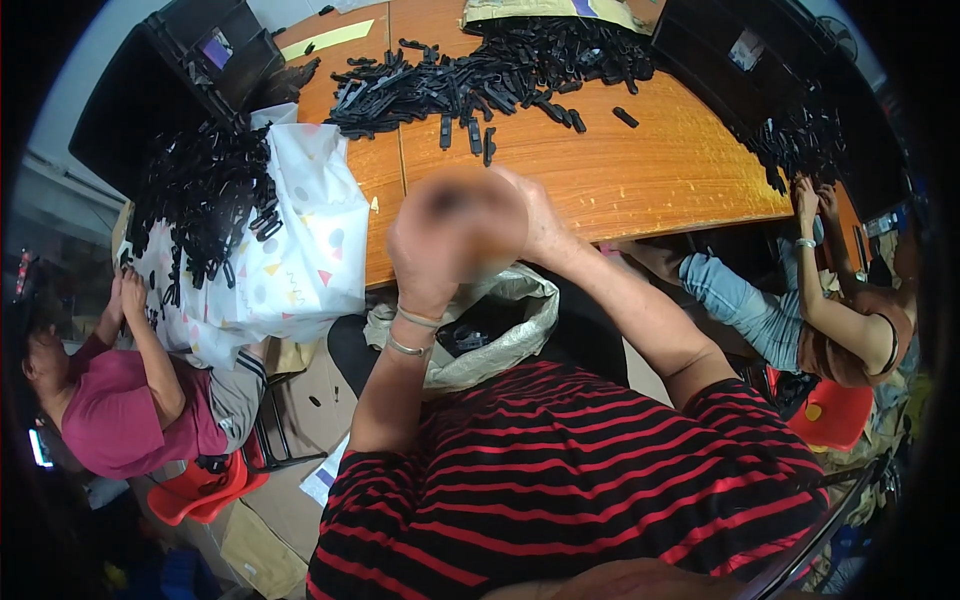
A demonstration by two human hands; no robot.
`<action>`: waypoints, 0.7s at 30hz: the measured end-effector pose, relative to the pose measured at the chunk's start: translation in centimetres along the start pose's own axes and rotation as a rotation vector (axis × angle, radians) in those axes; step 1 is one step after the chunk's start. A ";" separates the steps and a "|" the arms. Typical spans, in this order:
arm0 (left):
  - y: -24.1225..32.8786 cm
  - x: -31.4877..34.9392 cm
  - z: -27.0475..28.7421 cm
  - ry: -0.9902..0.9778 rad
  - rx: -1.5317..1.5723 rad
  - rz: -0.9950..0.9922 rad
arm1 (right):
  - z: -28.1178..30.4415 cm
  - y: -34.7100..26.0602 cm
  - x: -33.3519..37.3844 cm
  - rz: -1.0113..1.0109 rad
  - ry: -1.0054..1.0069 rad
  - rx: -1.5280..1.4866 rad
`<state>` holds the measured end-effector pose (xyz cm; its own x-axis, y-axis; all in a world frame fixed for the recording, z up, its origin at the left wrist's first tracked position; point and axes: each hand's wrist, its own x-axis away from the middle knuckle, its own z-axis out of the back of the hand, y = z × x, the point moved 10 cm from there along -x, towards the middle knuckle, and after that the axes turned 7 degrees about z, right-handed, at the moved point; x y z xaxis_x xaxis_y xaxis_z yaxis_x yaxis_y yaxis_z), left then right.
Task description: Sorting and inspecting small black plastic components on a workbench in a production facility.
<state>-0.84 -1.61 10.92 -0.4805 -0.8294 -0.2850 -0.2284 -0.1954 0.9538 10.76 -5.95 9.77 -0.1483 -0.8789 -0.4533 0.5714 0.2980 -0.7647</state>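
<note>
My left hand [420,245] and my right hand [535,215] are raised close together over the table's near edge, fingers curled inward. A blurred patch covers the space between them. Something dark shows there, but its kind cannot be made out. Below my hands, an open whitish woven sack [535,320] rests at my lap with dark pieces inside. Just beyond my hands, a few black plastic buckle-like pieces [489,146] lie on the wooden table [660,160], in front of a large heap of similar black pieces [440,90].
Black crates stand at the left [130,100] and right [780,70], black pieces spilling from both. A white patterned plastic sheet [315,220] hangs over the table's left part. Co-workers sit at the left [140,420] and right [850,330], their hands at the spilled pieces.
</note>
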 end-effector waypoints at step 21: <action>-6.6 -8.3 -2.1 -0.174 -0.812 -0.099 | 13.1 12.3 -2.1 -0.214 0.164 0.691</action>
<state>6.42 5.50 7.23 -0.6292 -0.7091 -0.3183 0.3726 -0.6346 0.6771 28.65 -5.33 7.29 -0.4015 -0.8084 -0.4305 0.8860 -0.2236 -0.4063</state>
